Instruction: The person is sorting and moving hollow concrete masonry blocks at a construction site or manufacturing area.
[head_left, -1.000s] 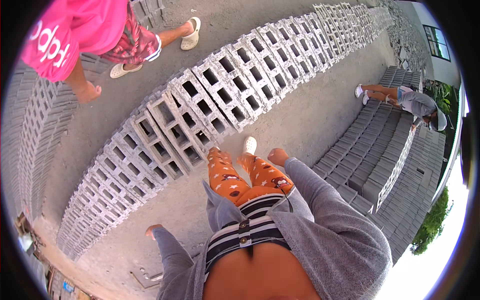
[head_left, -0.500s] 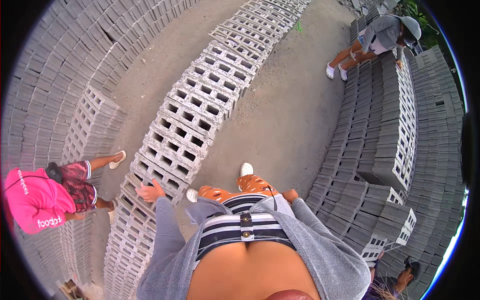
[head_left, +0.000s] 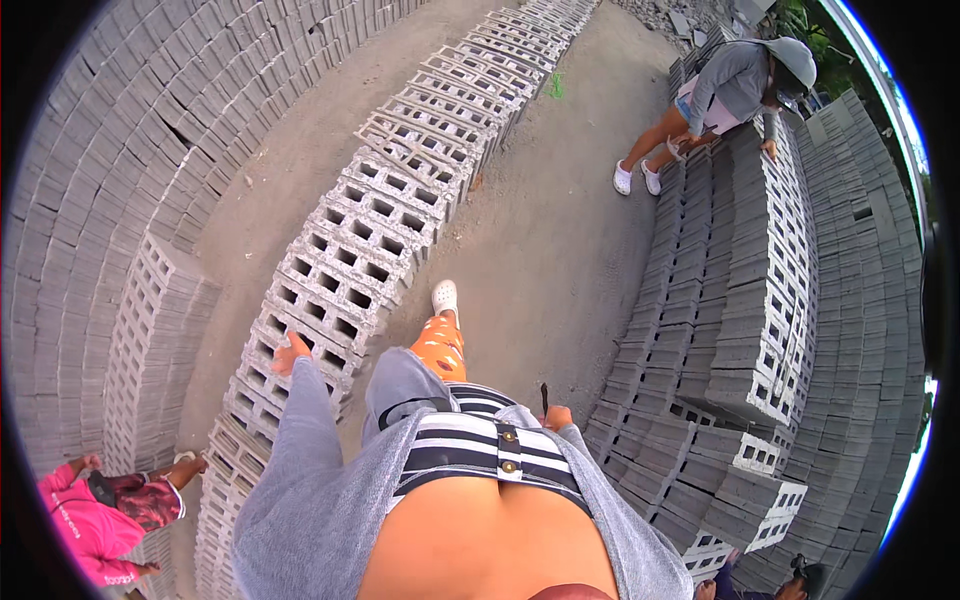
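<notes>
Diagonally — block row (head_left: 338, 272), long axis lower-left to upper-right | left hand (head_left: 290, 355) — fingers apart | right hand (head_left: 557, 416): fingers, can't tell

My loose knit cardigan (head_left: 290, 470): mottled grey
My banded fabric top (head_left: 455, 455): black-and-white stripes, brassy round buttons (head_left: 509, 437)
My cloth trousers (head_left: 440, 347): orange, white flecks
My rounded clog (head_left: 445, 295): off-white
Hollow concrete blocks (head_left: 340, 270) in the middle row: pale grey
Stacked concrete blocks (head_left: 672, 300), right: darker grey
Co-worker's fabric shirt (head_left: 95, 530), lower left: bright pink, white lettering
</notes>
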